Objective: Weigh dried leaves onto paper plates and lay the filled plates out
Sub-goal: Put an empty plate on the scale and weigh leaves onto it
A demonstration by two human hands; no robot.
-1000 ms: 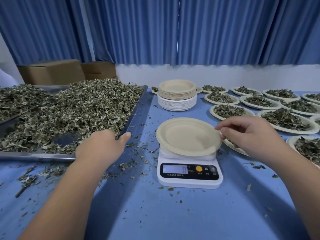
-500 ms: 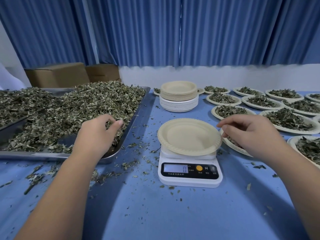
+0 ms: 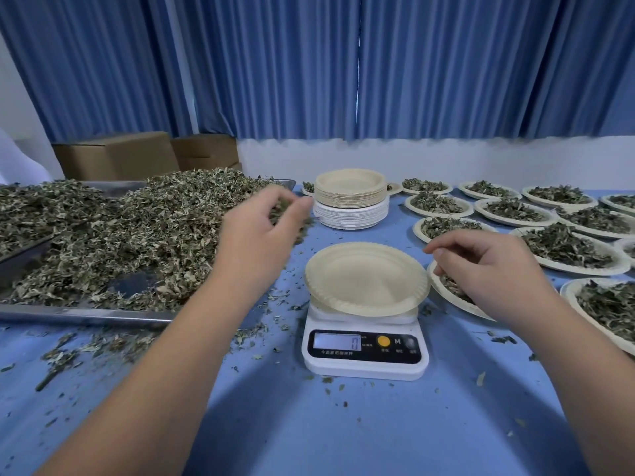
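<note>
Scale (image 3: 365,352) sits near centre and its display reads 0. The empty plate (image 3: 366,278) is on it, with no leaves in it yet. Your right hand (image 3: 488,266) hovers just beside the plate's right rim, fingers loosely curled and holding nothing. Your left hand (image 3: 256,231) is raised left of and beyond the plate, fingers bunched round a clump of dried leaves (image 3: 287,209). The plate lies right and near of that grip, so the drop should go that way. The tray (image 3: 86,314) is on the left, the plate stack (image 3: 350,201) is far, and the filled plates (image 3: 563,245) are far right.
</note>
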